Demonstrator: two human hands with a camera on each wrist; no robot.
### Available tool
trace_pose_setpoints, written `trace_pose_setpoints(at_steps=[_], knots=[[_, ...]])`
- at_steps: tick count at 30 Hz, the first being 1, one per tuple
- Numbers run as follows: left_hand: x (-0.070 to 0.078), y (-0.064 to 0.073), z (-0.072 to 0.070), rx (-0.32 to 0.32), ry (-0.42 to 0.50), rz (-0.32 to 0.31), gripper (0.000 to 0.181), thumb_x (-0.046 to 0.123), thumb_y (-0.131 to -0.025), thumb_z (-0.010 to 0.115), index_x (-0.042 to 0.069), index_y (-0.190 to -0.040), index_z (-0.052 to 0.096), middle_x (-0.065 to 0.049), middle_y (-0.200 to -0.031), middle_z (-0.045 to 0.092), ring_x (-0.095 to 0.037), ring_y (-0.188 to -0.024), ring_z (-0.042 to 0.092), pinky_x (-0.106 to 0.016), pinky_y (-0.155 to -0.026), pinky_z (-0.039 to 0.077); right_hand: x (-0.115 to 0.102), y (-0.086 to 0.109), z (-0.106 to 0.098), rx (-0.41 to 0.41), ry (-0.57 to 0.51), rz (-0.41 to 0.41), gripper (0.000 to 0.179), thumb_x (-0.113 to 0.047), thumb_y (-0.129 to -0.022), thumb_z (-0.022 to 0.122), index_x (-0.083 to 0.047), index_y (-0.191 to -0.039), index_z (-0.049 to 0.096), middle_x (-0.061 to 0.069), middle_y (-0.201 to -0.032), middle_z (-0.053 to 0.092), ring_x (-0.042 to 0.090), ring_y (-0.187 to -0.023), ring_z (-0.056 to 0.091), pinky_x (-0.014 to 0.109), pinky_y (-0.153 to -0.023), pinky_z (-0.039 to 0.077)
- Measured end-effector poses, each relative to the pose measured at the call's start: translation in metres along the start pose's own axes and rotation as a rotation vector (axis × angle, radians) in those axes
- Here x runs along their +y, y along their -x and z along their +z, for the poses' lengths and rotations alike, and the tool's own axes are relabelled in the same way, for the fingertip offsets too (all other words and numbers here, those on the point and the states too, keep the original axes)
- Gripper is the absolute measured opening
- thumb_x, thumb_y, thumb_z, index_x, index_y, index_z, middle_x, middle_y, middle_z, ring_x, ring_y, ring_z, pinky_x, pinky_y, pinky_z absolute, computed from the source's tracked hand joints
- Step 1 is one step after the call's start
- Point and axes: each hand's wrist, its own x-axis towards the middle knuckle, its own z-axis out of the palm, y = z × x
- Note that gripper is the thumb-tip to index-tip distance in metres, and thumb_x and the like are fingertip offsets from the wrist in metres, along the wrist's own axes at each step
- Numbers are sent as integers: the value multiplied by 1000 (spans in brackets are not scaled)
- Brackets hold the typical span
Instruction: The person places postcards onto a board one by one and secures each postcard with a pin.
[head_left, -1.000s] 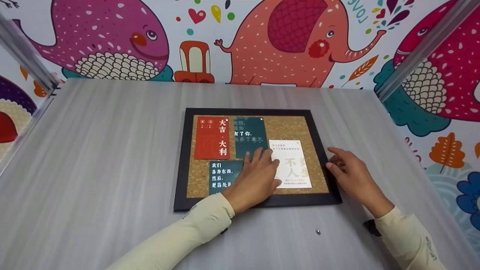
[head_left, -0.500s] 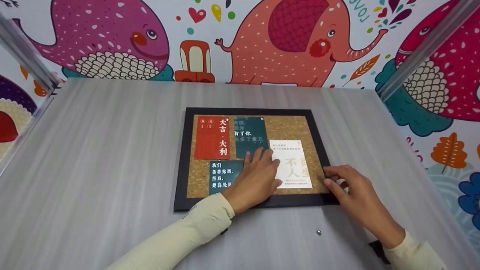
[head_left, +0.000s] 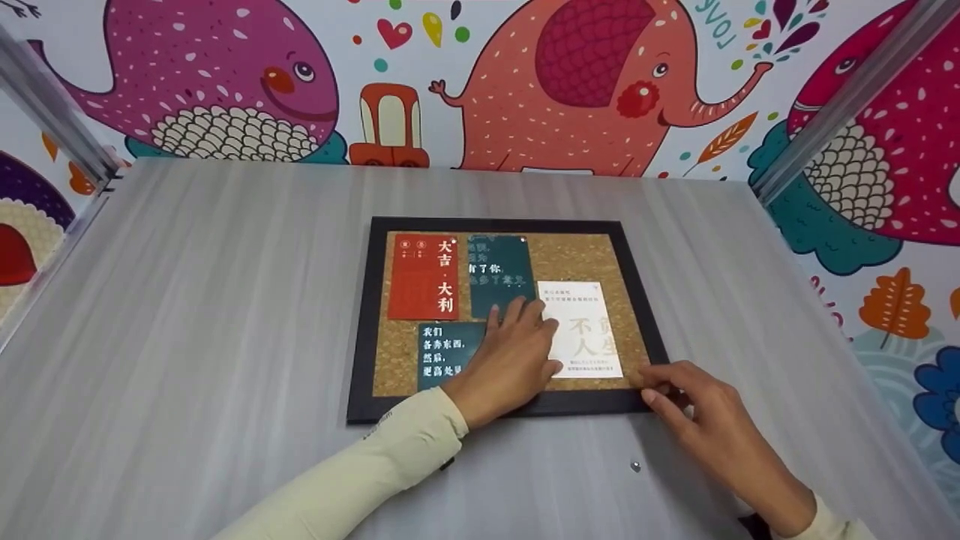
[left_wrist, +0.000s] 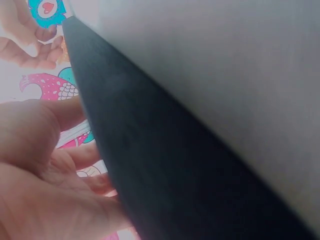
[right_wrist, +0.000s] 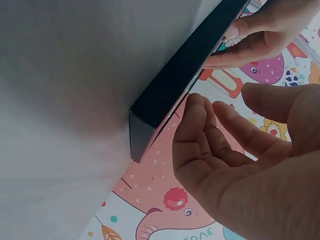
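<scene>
A cork board (head_left: 577, 255) in a black frame (head_left: 495, 224) lies on the table, with a red card (head_left: 420, 281), two teal cards, one upper (head_left: 499, 270) and one lower (head_left: 446, 360), and a white card (head_left: 581, 330) on it. My left hand (head_left: 510, 356) rests on the board, fingers spread across the lower teal card's right part and the white card's left edge. At the frame's lower right corner is my right hand (head_left: 705, 412), fingers loosely bent. In the right wrist view its thumb and fingers stand apart, with nothing visible between them.
One small shiny metal piece (head_left: 635, 466) lies on the grey table (head_left: 225, 300) in front of the board. Small pin heads show at the top corners of the red and upper teal cards. Behind the table stands a wall (head_left: 562, 75) printed with cartoon animals.
My right hand has slid down along the frame's right side toward me, from about mid-height to the lower right corner. The left hand and the cards have stayed put.
</scene>
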Motion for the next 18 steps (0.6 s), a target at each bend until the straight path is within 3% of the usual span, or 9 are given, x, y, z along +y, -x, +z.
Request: trace_pose_setpoints(at_steps=[5,13,18], knots=[[0,0,-1,-1,2,-9,43,27,-102,81,-1,-133,71,-19,-147,60,-40,-148,47,-74,-120,38,0,11,-1,-106,-22,44,18,-4,-100,81,-10,-117,80,-3,-103,74,8,-85,62,24,-73,57],[0,0,-1,-5,-4,-17,50,29,-103,81,-5,-137,68,-20,-152,59,-42,-151,46,-73,-121,37,4,24,-2,-369,-31,24,18,-15,-104,78,-10,-121,79,-6,-103,72,5,-82,60,25,-70,58],[-1,1,0,11,-7,-6,46,28,-102,81,-4,-133,69,-19,-148,60,-43,-150,47,-73,-120,39,4,31,0,-425,-5,38,16,-13,-103,79,-14,-119,79,-9,-101,71,4,-80,60,24,-71,58]])
